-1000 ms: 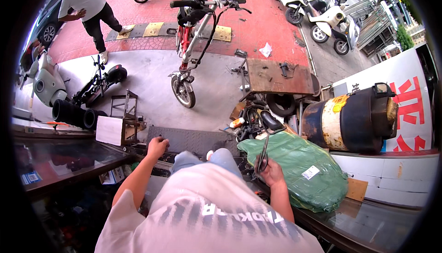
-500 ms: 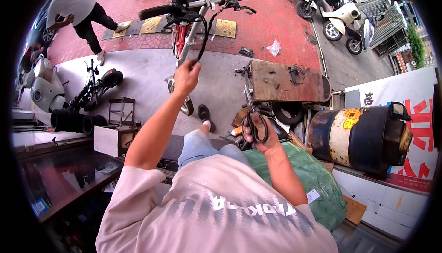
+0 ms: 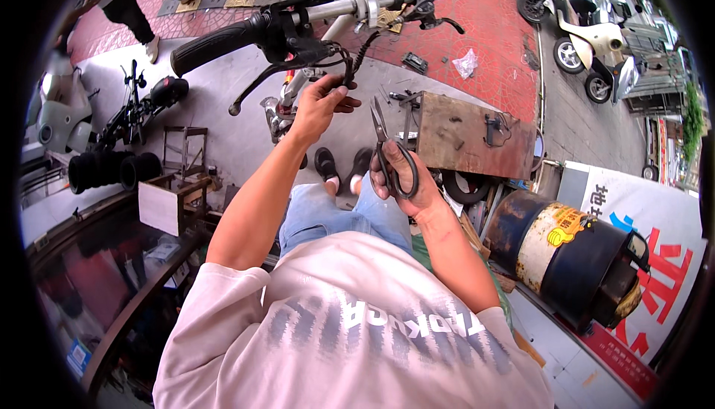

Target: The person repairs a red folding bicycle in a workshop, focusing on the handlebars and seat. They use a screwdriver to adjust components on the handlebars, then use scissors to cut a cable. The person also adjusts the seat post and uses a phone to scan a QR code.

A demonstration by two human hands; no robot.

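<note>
My left hand [image 3: 319,111] is closed with its fingertips on a black cable [image 3: 360,58] that hangs below the handlebar [image 3: 326,11] of an upright two-wheeler. Close above that hand are a black rubber grip [image 3: 216,44] and a brake lever [image 3: 257,84]. In my right hand [image 3: 418,192] is a pair of scissors [image 3: 381,132], its black loops against the palm and fingers and its blades pointing up and away from me. The blades stand apart from the cable, to its right. Much of the bike's front wheel is hidden behind my left hand and forearm.
A worn workbench [image 3: 473,137] stands ahead on the right, with a rusty drum [image 3: 521,238] nearer me. Black tyres [image 3: 93,173], a small wooden stand [image 3: 160,208] and a folded bike frame [image 3: 134,115] are at left. Another person [image 3: 134,7] stands at the far left.
I have moved closer to the bike, so its handlebar looks larger and nearer. The scissors have come nearer my left hand, which stays at the cable.
</note>
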